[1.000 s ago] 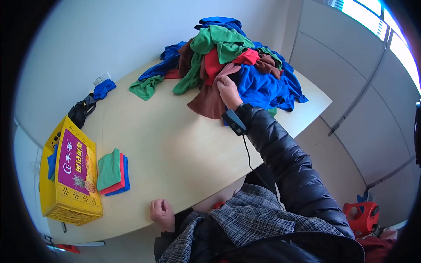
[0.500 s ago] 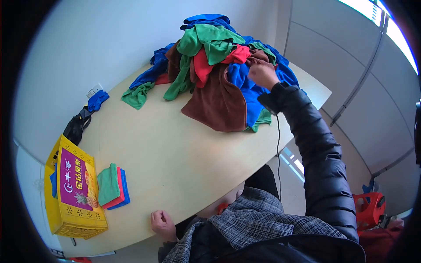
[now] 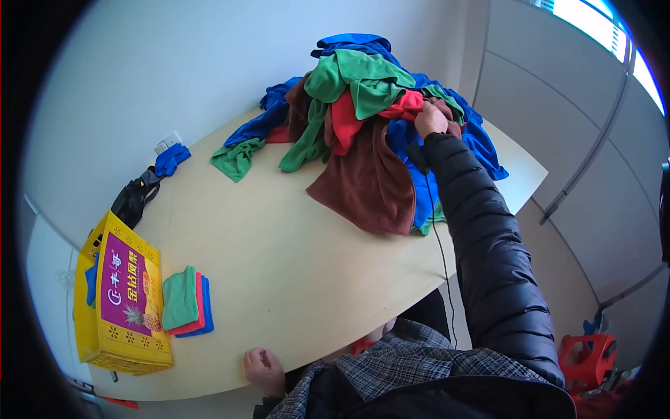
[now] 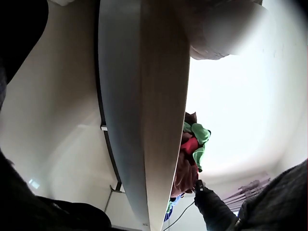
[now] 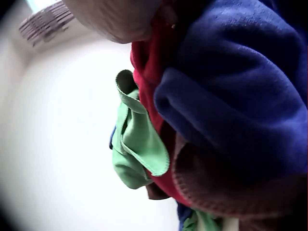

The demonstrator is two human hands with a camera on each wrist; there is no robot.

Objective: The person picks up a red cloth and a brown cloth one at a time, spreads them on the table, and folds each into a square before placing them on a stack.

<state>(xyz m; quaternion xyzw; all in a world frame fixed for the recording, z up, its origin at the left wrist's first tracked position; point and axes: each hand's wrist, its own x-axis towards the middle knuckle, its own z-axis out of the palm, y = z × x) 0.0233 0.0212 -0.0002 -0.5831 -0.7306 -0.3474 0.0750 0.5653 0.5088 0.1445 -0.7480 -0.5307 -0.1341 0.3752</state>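
At the back of the table rises a heap of blue, green, red and brown cloths. My right hand (image 3: 430, 121) reaches into its right side and pinches a red cloth (image 3: 406, 106), which runs up to the fingers in the right wrist view too. Below the hand, a brown cloth (image 3: 370, 185) hangs spread over the heap's front, partly over a blue cloth (image 3: 426, 192). A green cloth (image 3: 373, 80) drapes over the top. Fingers loosely curled and holding nothing, my left hand (image 3: 265, 370) rests at the table's near edge.
A yellow crate (image 3: 125, 356) with a pineapple label stands at the left. Beside it lie folded green (image 3: 179, 300), red and blue cloths in a stack. Further back are a black bag (image 3: 136, 199) and a small blue cloth (image 3: 172, 160) by the wall.
My right hand has left the brown cloth, which now lies spread across the heap's front, and moved right and up to the red cloth. The left hand stays at the table edge.
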